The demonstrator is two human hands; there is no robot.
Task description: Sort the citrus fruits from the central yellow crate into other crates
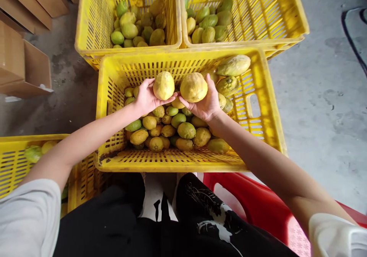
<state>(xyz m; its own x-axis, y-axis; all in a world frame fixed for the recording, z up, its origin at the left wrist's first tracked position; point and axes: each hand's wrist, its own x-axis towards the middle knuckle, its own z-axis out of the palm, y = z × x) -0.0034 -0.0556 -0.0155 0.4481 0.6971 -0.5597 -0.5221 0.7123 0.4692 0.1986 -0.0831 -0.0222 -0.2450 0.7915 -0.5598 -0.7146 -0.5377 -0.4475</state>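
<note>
While a yellow fruit (163,85) was cradled in the half-curled left hand (147,97) and a second fruit (194,87) in the half-curled right hand (208,104), either could be lost if a palm were tipped; the piled fruit (186,130) below, in the near crate (172,167), might be bruised. Beyond, the rear crates (130,51) seemed unthreatened.

left hand (147,99), right hand (207,106) each holding yellow fruit (163,85) over crate (183,168)

The person's left forearm (104,129) and right forearm (252,146) reach forward, angling inward. The left hand (147,99) and right hand (207,106) sit side by side, upturned and cupped in a hold, fingertips (172,98) nearly meeting.
</note>
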